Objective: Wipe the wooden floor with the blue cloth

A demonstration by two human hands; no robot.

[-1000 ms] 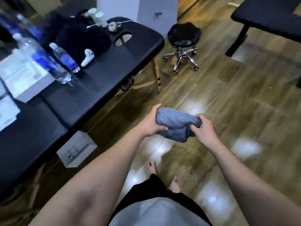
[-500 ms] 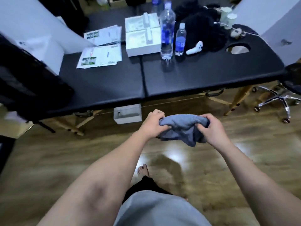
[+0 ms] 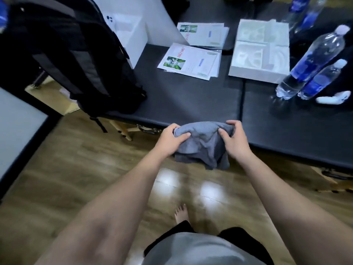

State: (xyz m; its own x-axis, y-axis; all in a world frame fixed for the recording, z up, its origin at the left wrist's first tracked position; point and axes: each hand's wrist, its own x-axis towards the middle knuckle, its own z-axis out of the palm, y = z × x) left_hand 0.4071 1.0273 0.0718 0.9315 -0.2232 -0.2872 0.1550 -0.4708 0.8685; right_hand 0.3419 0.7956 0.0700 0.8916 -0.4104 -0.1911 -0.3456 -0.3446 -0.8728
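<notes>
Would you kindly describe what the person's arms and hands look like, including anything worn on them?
Both forearms are bare, with no sleeves in view. The left hand and right hand wear no gloves, and no rings, watch or bracelet are visible.

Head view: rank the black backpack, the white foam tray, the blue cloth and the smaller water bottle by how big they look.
1. black backpack
2. white foam tray
3. blue cloth, bunched and nearer the camera, so its rank against the tray is unsure
4. smaller water bottle
</notes>
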